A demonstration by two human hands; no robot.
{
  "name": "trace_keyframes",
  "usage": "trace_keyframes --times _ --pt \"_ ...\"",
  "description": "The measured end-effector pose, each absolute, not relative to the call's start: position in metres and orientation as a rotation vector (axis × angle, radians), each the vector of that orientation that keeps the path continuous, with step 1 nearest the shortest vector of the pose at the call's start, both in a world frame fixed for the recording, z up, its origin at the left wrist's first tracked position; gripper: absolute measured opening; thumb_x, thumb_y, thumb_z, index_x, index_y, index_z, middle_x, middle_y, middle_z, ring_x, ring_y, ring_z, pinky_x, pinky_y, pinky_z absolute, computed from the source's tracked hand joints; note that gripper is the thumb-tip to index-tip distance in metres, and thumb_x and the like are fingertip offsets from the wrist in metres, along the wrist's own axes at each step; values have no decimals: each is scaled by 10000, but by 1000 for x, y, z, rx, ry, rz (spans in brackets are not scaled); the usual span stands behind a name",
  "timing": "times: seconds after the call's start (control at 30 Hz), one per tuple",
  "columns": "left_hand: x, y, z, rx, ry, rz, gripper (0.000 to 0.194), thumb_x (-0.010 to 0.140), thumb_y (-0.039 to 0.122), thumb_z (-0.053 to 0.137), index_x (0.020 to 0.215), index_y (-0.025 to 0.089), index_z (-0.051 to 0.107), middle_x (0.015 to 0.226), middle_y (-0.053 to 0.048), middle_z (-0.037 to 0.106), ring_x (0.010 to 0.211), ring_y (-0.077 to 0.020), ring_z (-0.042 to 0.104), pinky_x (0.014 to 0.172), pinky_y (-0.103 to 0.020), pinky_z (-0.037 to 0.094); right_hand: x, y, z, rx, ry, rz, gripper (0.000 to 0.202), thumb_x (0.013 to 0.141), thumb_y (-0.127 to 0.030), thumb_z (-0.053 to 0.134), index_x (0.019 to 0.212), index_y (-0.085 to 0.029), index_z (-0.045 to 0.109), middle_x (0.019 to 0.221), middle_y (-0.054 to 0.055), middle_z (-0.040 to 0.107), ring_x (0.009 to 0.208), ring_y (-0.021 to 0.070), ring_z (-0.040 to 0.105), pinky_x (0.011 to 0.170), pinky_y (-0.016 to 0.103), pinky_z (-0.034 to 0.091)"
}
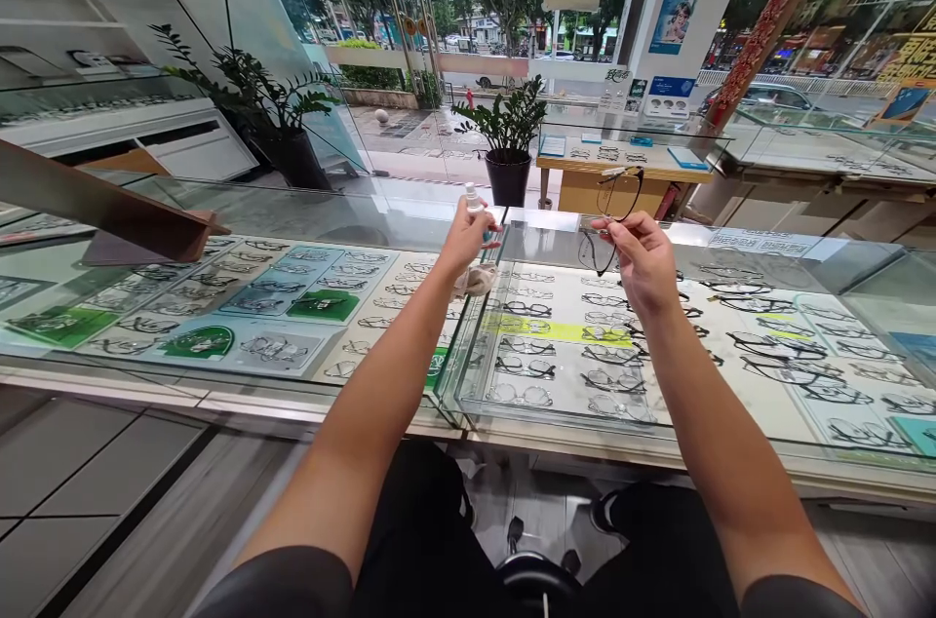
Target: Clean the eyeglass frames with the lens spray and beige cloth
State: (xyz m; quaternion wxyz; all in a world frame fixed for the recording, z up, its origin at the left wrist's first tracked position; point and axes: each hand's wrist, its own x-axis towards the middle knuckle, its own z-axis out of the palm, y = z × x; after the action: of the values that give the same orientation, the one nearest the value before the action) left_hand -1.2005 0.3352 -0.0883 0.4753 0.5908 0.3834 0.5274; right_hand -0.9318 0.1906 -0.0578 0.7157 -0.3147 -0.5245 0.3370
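My left hand [468, 233] is closed around a small spray bottle [473, 199] with a white top, upright above the glass counter. Most of the bottle's body is hidden by my fingers. To the right, my right hand [644, 252] pinches a pair of dark-framed eyeglasses [605, 259], held up on edge over the counter. A gap separates the bottle from the eyeglasses. Below my left wrist, a crumpled light-coloured cloth [479, 280] lies on the counter top.
Rows of eyeglasses lie under the glass of the display counter [468, 374]. At left, a brown slanted stand [146, 209] rests on it. Beyond are potted plants [508, 174] and a wooden display table [621, 172]. A wheeled stool base [537, 571] shows between my legs.
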Motion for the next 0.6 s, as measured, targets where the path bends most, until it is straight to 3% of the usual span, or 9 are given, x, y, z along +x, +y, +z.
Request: trace_keyframes --times 0.17,0.23,0.37,0.6 --pt "-1175 294 -71 1398 661 1120 382 779 420 750 1049 266 529 791 40 557 696 -137 593 529 -229 444 -935 192 -62 -731 -1185 777 363 814 -526 927 889 -293 659 992 8 773 1095 228 753 1083 438 576" --pt "-1168 282 -69 1315 546 1024 422 805 604 725 902 238 539 713 28 502 609 -132 523 473 -241 359 -938 192 -64 -756 -1196 803 386 794 -545 940 887 -291 664 989 9 754 1092 229 747 1051 424 581" --pt "-1157 265 -65 1235 435 837 801 806 1033 407 690 242 450 593 11 398 506 -148 439 422 -284 269 -950 192 -68 -820 -1235 846 431 759 -599 953 845 -279 677 917 8 716 978 214 714 931 391 573" --pt "-1157 259 -59 1213 367 681 879 776 1098 160 552 265 325 500 32 222 433 -130 258 401 -301 200 -960 193 -78 -914 -1292 905 485 752 -681 920 835 -261 693 837 4 694 841 188 617 801 354 502"
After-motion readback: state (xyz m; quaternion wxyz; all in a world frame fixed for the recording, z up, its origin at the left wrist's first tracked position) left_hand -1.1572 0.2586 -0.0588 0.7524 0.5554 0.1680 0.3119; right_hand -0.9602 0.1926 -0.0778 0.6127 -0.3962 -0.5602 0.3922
